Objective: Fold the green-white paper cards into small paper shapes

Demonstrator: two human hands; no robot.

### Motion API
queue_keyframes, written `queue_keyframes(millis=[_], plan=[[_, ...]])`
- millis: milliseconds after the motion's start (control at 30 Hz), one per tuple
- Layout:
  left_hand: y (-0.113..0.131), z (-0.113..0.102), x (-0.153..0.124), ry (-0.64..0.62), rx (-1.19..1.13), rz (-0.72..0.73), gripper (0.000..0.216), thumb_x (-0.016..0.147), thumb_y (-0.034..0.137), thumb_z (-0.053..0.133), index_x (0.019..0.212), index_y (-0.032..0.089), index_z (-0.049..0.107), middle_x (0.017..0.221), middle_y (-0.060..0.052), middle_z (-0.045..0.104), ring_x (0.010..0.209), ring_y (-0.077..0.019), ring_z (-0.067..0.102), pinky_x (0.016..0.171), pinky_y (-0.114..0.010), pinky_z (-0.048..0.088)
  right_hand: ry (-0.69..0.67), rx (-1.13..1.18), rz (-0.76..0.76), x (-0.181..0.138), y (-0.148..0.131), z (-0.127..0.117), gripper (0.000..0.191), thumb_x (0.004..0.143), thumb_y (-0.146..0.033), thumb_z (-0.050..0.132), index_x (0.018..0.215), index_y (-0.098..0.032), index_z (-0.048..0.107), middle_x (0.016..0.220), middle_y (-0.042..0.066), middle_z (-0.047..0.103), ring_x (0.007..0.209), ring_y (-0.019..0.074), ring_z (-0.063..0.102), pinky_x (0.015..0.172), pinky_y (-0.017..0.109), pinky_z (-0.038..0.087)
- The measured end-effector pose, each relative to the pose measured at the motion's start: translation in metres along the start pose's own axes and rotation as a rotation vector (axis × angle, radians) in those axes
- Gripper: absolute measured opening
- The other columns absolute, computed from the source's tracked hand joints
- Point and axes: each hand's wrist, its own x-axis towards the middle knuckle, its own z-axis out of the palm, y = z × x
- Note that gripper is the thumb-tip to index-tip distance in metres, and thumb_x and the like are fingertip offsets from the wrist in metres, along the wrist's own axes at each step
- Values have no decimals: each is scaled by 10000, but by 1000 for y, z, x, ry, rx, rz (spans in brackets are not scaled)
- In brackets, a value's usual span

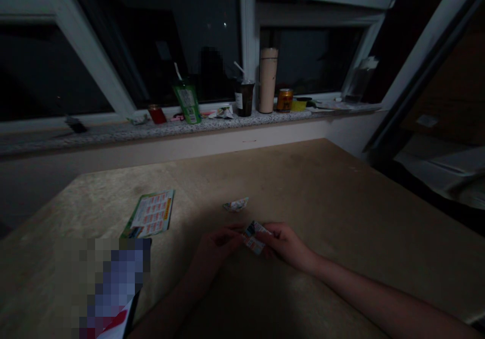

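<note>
A small folded piece of printed paper (254, 245) is held over the table between both hands. My left hand (222, 243) pinches its left edge with thumb and fingertips. On the other side, my right hand (286, 240) grips the paper with the thumb on top and the fingers partly hidden underneath. Just beyond the hands lies another small folded paper (236, 205), shaped rather like a boat. Flat on the table to the left are printed sheets (153, 212) with rows of red and white blocks and a green border.
A blurred-out flat object (117, 283) with a dark edge lies at lower left of the table (303, 177). Along the window sill (223, 124) stand a green pouch (188, 101), a dark cup with straw (244, 99), a tall tumbler (268, 79), a can (285, 100) and a red jar (156, 114).
</note>
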Motion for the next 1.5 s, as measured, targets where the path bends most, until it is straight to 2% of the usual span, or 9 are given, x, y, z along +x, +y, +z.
queue_keyframes(millis=[133, 233, 600, 800, 867, 967, 1067, 1233, 1500], plan=[[0, 0, -1, 25, 37, 9, 166, 769, 330, 599, 784, 204, 707, 970, -37, 715, 906, -249, 650, 813, -336, 476, 12, 9, 2, 0, -2, 1, 458, 858, -565, 518, 703, -139, 582, 536, -30, 486, 464, 76, 403, 438, 198, 290], [1, 0, -1, 12, 69, 23, 181, 792, 332, 576, 797, 205, 704, 923, -31, 717, 890, -247, 644, 813, -335, 467, 24, 0, -7, 0, -5, 2, 460, 852, -569, 522, 689, -142, 574, 537, -30, 483, 470, 80, 408, 446, 202, 298], [4, 1, -3, 36, 155, 41, 270, 851, 352, 473, 904, 206, 694, 919, -26, 705, 854, -235, 624, 804, -323, 451, -6, -1, 7, 1, -7, -2, 470, 843, -588, 520, 750, -136, 605, 545, -29, 491, 462, 79, 399, 447, 202, 295], [-3, 4, -7, 37, 163, 4, 367, 926, 412, 367, 1016, 209, 659, 997, -30, 690, 925, -234, 604, 875, -337, 418, 50, -111, 8, -1, -8, -1, 365, 814, -502, 581, 770, -142, 622, 594, -20, 503, 501, 94, 404, 467, 209, 313], [-4, 5, -9, 11, 179, 25, 341, 926, 410, 380, 1005, 207, 642, 980, -33, 679, 898, -228, 598, 861, -333, 416, 127, -223, -45, -2, -6, 0, 289, 815, -414, 578, 683, -157, 574, 573, -30, 454, 512, 95, 380, 475, 212, 291], [-2, 8, -12, -27, 212, 59, 270, 906, 404, 429, 898, 205, 611, 873, -24, 648, 827, -216, 584, 775, -299, 433, 265, -472, -194, -4, -2, 0, 292, 761, -247, 567, 538, -192, 387, 518, -53, 339, 499, 90, 315, 475, 221, 229], [0, 9, -13, -102, 218, 75, 233, 894, 393, 457, 853, 209, 594, 835, -14, 622, 817, -210, 577, 743, -279, 434, 309, -638, -368, -4, 0, 0, 293, 699, -155, 537, 537, -203, 298, 518, -55, 339, 511, 97, 330, 507, 231, 233], [-2, 8, -13, -241, 161, 143, 207, 883, 358, 483, 955, 207, 603, 940, -34, 647, 912, -230, 580, 829, -310, 425, 288, -746, -449, -1, 1, 2, 298, 718, -134, 525, 549, -208, 291, 512, -51, 366, 511, 109, 361, 543, 246, 263], [-13, 10, -11, -164, 206, 90, 311, 791, 342, 614, 1068, 203, 590, 1007, -54, 662, 921, -251, 599, 836, -334, 442, 226, -1002, -607, -2, 5, 6, 154, 759, -141, 499, 620, -194, 456, 565, -9, 524, 556, 132, 442, 593, 276, 281]])
